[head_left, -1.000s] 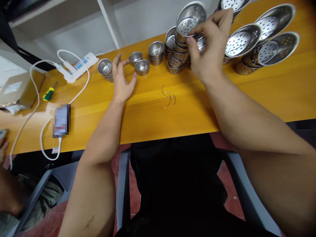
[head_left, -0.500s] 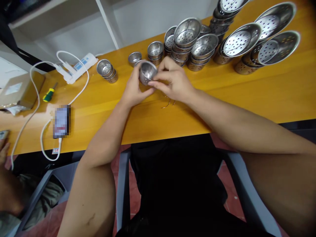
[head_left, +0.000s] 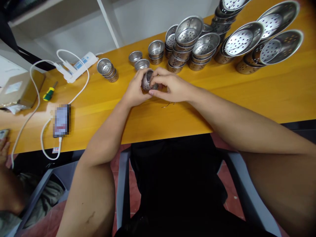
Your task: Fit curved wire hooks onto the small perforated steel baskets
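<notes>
Both my hands meet over the orange table [head_left: 247, 92], holding one small perforated steel cup [head_left: 147, 80] between them. My left hand [head_left: 134, 90] cups it from the left with fingers curled round its side. My right hand [head_left: 170, 87] pinches its rim from the right. Thin wire pieces [head_left: 169, 104] lie on the table just under my right hand. Behind the hands stand more small steel cups [head_left: 141, 64], singly and in short stacks.
Stacks of larger perforated steel baskets [head_left: 243, 38] fill the back right. At the left are a white power strip [head_left: 79, 64] with cables, a yellow-green screwdriver [head_left: 49, 93], a phone [head_left: 61, 120] and a cardboard box [head_left: 17, 90]. Another person's hand [head_left: 3, 148] shows at the far left.
My right hand left the basket stack at the back and came down to the middle. My left hand picked up a small cup, and now both hands hold it lower and tilted.
</notes>
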Action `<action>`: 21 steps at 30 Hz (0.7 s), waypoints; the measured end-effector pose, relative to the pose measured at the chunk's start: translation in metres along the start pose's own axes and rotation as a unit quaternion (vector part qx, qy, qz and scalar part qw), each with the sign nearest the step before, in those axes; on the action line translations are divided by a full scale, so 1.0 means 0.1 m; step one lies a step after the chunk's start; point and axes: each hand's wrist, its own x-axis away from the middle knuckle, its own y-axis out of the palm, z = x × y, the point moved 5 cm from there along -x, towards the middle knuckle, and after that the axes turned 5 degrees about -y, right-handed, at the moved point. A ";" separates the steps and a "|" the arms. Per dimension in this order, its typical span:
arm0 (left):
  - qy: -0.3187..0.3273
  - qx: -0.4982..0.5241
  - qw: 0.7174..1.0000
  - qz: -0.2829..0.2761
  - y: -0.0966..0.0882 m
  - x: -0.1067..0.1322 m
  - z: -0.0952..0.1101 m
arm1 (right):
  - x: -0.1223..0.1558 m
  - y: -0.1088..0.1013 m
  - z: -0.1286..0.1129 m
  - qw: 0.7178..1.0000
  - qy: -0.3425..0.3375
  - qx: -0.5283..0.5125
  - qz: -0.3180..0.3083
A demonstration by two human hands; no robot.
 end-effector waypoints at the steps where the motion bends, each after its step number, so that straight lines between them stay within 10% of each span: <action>1: 0.001 -0.002 1.000 -0.005 0.01 0.00 0.00 | 0.00 0.00 0.01 1.000 0.005 0.000 -0.002; 21: -0.012 0.024 1.000 -0.013 0.06 -0.02 0.06 | 0.01 -0.04 0.12 0.994 0.086 0.029 0.056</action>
